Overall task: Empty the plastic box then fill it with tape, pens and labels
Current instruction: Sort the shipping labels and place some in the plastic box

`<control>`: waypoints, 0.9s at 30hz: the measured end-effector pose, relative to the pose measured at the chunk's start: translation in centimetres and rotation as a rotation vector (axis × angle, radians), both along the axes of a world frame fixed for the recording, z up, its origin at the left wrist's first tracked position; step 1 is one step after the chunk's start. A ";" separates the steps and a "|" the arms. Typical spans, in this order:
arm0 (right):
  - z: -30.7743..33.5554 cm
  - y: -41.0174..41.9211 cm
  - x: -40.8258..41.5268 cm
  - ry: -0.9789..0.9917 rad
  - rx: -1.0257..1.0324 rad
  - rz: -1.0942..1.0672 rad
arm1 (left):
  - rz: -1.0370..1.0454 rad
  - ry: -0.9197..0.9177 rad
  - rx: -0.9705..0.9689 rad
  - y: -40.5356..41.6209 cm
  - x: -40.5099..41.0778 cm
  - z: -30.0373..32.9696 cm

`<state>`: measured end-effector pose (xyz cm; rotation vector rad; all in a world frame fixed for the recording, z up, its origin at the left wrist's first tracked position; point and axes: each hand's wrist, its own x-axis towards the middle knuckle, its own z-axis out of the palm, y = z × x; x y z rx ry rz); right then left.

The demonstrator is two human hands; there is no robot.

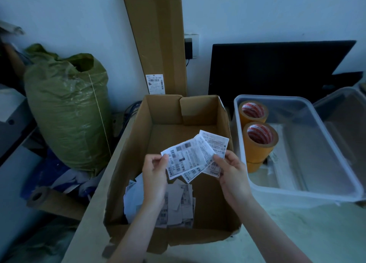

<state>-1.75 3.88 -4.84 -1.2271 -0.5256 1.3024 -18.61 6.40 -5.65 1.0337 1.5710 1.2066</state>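
Head view: my left hand (155,170) and right hand (230,168) both pinched a fanned stack of labels (195,156) above the open cardboard box (126,163). Just right, the plastic box (297,191) on the tabletop (297,233) held two tape rolls (257,132).

hands (195,172) fanning labels (195,155), cardboard box (126,163)

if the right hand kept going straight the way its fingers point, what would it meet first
The right hand points up-left across the labels it pinches, so it would probably meet the left hand first, at the labels' other edge; depth is unclear.
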 end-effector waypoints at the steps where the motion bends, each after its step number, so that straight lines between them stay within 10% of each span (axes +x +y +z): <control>1: 0.0 0.0 -0.1 0.023 0.006 -0.019 | 0.046 -0.094 -0.072 0.0 0.0 0.0; 6: 0.1 -0.1 -0.8 0.069 0.027 -0.043 | 0.105 -0.434 -0.284 0.2 0.6 0.4; 18: 0.0 -0.7 -2.1 -0.084 0.110 0.074 | 0.213 -0.481 -0.145 0.6 3.0 1.4; 27: 0.3 0.0 -0.7 -0.032 0.110 0.063 | -0.221 0.240 0.057 0.3 1.3 1.3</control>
